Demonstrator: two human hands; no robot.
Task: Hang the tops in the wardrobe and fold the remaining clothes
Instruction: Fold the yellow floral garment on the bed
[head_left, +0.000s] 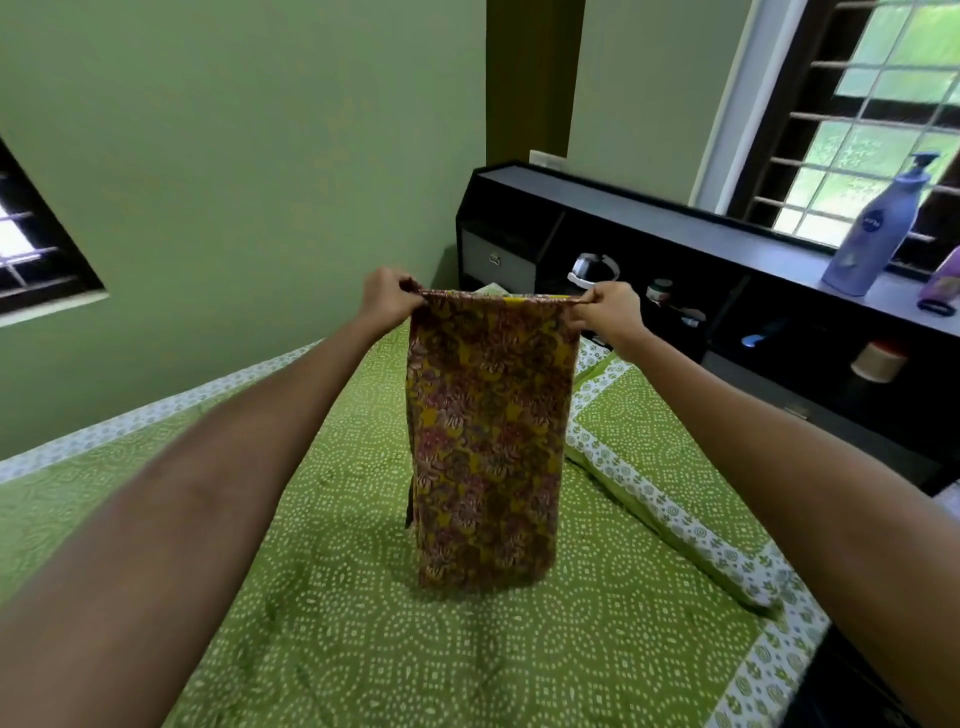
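Note:
A yellow and maroon floral garment (488, 436) hangs lengthwise over the green bed (337, 623), its lower end just above or touching the sheet. My left hand (387, 296) pinches its top left corner. My right hand (613, 306) pinches its top right corner. The top edge is stretched taut between both hands. Both arms reach out straight ahead of me.
A green patterned pillow (665, 467) lies to the right of the garment. A black headboard shelf (727, 291) holds small items, a lotion bottle (878, 228) and a cream jar (878, 361). Barred windows sit at left and upper right.

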